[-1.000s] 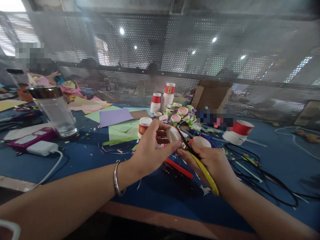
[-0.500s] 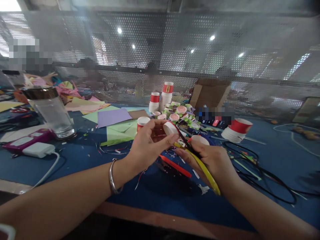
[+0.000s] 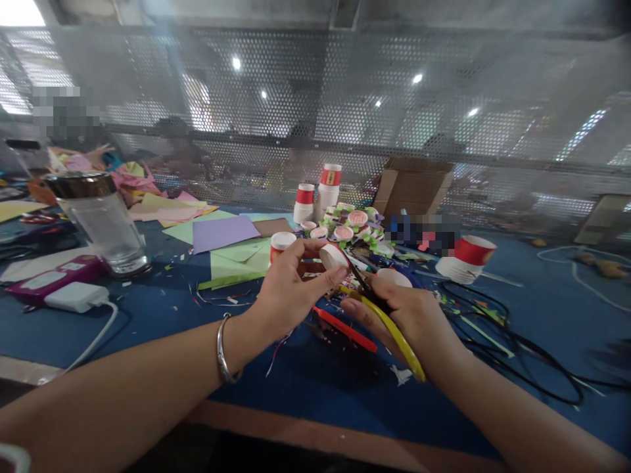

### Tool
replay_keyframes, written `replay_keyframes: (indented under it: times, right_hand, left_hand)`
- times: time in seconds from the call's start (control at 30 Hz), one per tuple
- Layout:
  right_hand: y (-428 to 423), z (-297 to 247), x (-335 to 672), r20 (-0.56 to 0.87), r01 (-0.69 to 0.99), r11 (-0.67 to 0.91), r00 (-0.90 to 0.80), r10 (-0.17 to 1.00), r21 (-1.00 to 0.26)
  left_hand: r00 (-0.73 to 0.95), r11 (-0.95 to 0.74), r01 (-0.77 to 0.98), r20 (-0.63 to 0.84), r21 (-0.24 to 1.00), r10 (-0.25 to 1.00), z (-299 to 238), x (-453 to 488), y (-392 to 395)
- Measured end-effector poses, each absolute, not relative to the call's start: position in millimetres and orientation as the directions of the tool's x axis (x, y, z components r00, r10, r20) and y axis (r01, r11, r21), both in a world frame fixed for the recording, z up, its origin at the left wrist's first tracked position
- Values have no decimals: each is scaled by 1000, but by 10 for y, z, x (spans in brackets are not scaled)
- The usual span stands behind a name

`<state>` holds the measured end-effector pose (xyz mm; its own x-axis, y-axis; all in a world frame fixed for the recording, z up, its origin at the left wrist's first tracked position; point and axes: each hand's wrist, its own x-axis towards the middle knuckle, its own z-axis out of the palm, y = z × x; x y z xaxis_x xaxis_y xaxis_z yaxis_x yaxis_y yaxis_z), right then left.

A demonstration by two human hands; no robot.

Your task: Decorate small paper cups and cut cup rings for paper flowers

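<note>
My left hand (image 3: 290, 289) is closed round a small red and white paper cup (image 3: 331, 255), held on its side with the white bottom toward me. My right hand (image 3: 411, 315) grips yellow-handled scissors (image 3: 382, 315), whose dark blades reach up to the cup's rim. A silver bangle (image 3: 224, 350) sits on my left wrist. Both hands hover above the blue table (image 3: 315, 368). A red pen (image 3: 345, 328) lies on the table just under them.
Stacked red and white cups (image 3: 328, 190) and cut cup flowers (image 3: 352, 226) stand behind my hands. Coloured paper sheets (image 3: 224, 240) lie at centre left, a glass jar (image 3: 101, 220) and a white charger (image 3: 76, 295) at left. Black cables (image 3: 513, 341) and a tipped cup stack (image 3: 463, 257) are at right. A perforated metal screen (image 3: 315, 118) backs the table.
The hands have stayed together on the cup. The scissors have shifted slightly along the cup's rim, and the view has moved a little.
</note>
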<state>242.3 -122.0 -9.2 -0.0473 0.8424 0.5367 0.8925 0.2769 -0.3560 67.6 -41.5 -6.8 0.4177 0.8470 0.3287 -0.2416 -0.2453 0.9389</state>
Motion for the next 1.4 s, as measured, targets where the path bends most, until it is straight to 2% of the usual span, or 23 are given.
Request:
replay_keyframes:
  times: [0.2,0.33,0.67,0.87,1.2,1.4]
  right_hand:
    - [-1205,-120,2439,555,923,265,-69,829,-280]
    - [-1205,-132,2433,574,915,291,-83,815,-280]
    - [-1232,-163,2404,641,923,313,-103,761,-224]
    - [-1204,-191,2441,653,942,286,-106,750,-175]
    - [-1202,-180,2441,565,930,259,-70,822,-261]
    - [-1212,-164,2426,593,928,280,-85,801,-245]
  left_hand:
    - [419,-297,-226,368,928,830,-83,690,-433]
    - [409,-298,-234,372,925,833,-81,681,-453]
    - [384,-161,-423,338,892,859,-48,700,-519]
    - [342,-141,-395,288,908,895,-45,696,-501]
    - [395,-215,-304,328,928,858,-88,689,-501]
    - [382,-265,-306,374,914,845,-111,690,-493]
